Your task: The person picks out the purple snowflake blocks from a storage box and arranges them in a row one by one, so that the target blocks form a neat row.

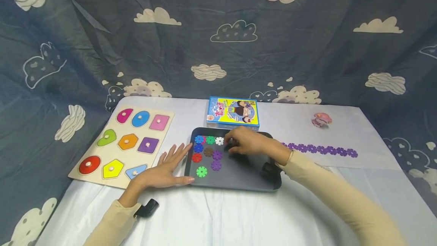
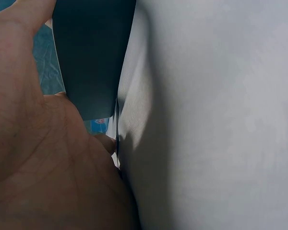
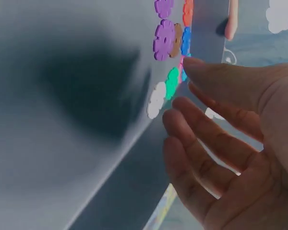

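Note:
A dark grey tray (image 1: 239, 177) lies on the white table and holds several coloured snowflake discs, among them a white one (image 1: 219, 141), a green one (image 1: 201, 171) and a red one (image 1: 196, 157). My left hand (image 1: 168, 167) lies flat on the table, its straight fingers against the tray's left edge. My right hand (image 1: 240, 142) hovers over the tray just right of the white disc, fingers relaxed and holding nothing. The right wrist view shows the same loose fingers (image 3: 201, 129) next to the white disc (image 3: 157, 99). In the left wrist view, the palm (image 2: 38, 158) is beside the tray (image 2: 93, 52).
A wooden shape puzzle board (image 1: 124, 143) lies left of the tray. A yellow and blue card box (image 1: 233, 112) sits behind the tray. A chain of purple discs (image 1: 321, 149) and a small pink toy (image 1: 321, 119) lie to the right. Cloud-print cloth hangs behind.

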`<action>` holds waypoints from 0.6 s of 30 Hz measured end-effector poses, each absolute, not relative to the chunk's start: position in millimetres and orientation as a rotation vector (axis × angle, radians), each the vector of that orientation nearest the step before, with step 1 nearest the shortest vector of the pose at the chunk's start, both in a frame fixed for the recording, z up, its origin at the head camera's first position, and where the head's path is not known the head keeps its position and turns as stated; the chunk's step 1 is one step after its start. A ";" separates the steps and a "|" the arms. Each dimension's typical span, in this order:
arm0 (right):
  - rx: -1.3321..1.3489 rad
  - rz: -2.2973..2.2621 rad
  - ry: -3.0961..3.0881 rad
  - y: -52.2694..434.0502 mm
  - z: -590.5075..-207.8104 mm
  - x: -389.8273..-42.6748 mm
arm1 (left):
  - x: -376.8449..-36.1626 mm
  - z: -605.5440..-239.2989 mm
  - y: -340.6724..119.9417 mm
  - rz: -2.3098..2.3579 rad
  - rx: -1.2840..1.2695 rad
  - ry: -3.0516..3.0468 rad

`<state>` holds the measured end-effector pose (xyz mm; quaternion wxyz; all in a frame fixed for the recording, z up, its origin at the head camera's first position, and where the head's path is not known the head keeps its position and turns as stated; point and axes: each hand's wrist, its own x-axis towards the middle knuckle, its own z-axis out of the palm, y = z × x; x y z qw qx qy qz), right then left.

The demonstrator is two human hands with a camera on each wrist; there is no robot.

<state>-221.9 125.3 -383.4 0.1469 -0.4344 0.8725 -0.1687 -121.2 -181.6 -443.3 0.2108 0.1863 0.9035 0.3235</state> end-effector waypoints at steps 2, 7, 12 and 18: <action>-1.256 -0.516 2.466 121.4 -384.2 -222.4 | -121.3 -443.0 -181.7 0.898 0.517 2.510; -1.269 -0.585 2.365 111.7 -390.4 -226.2 | -121.2 -442.8 -181.8 0.903 0.511 2.508; -1.281 -0.570 2.351 104.7 -398.4 -229.4 | -121.3 -443.3 -181.1 0.910 0.515 2.501; -1.217 -0.536 2.345 97.1 -402.2 -230.5 | -120.9 -442.4 -181.4 0.907 0.513 2.501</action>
